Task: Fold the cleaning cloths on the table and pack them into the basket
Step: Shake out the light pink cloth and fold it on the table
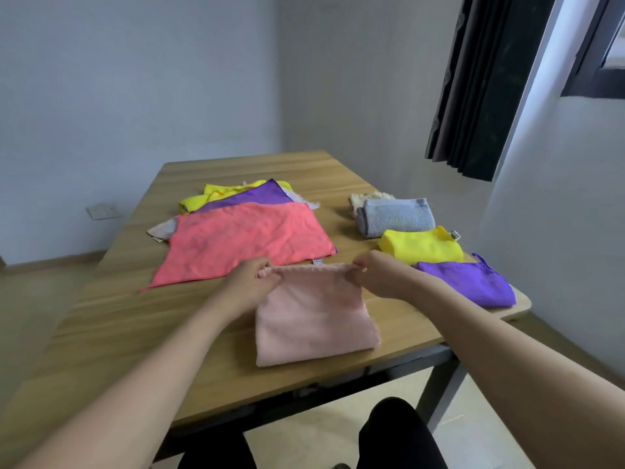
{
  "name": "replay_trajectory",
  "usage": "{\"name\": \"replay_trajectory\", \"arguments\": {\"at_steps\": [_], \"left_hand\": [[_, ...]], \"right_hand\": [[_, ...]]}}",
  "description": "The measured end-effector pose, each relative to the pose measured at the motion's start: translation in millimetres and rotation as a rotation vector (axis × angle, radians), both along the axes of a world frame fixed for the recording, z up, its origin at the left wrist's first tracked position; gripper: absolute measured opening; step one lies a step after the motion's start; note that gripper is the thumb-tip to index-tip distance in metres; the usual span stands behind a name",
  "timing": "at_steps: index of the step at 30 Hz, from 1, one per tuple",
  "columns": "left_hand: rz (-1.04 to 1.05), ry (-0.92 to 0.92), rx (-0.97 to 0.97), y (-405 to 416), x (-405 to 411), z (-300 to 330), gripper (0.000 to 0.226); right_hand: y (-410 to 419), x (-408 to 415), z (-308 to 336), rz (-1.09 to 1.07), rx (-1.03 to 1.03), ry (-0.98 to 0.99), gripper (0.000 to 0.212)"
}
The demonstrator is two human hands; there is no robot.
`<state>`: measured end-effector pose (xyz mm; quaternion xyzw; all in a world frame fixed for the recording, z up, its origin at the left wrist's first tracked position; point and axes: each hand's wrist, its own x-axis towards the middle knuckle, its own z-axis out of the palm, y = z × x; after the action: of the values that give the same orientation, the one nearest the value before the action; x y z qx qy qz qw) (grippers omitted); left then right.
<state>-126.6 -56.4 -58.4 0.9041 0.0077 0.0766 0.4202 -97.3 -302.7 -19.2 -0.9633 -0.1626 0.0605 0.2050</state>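
I see a flat pile of unfolded soft cloths (243, 231) on the left of the wooden table (111, 319), at least four, coral one on top. In the middle, my left hand (252, 282) and right hand (378, 275) each pinch a far corner of the half-folded pale pink cloth (314, 319). On the right lie four folded cloths (419, 245). I see no basket, so I think packing has not started.

Both bare forearms reach in from the bottom corners of the frame and converge toward the centre. The left hand (252, 282) sits just left of centre, fingers curled and pinching the far left corner of the pale pink cloth (314, 319). The right hand (375, 275) sits just right of centre, thumb and fingers pinching the far right corner. Black-clad knees show at the bottom edge.
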Motion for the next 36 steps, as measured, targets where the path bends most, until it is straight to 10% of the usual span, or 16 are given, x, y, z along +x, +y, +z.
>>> {"name": "replay_trajectory", "arguments": {"at_steps": [5,14,26,36], "left_hand": [[0.201,-0.041,0.065,-5,36,-37,0.027],[0.167,0.023,0.412,-8,52,-54,0.035],[0.137,0.057,0.083,-18,48,-41,0.007],[-0.008,-0.494,0.015,-32,6,71,0.031]], "right_hand": [[22,43,-65,-0.167,0.198,-0.225,0.012],[20,55,-98,-0.271,0.156,-0.266,0.052],[26,49,-98,-0.222,0.365,-0.267,0.018],[2,11,31,-0.195,0.818,-0.355,0.036]]}}
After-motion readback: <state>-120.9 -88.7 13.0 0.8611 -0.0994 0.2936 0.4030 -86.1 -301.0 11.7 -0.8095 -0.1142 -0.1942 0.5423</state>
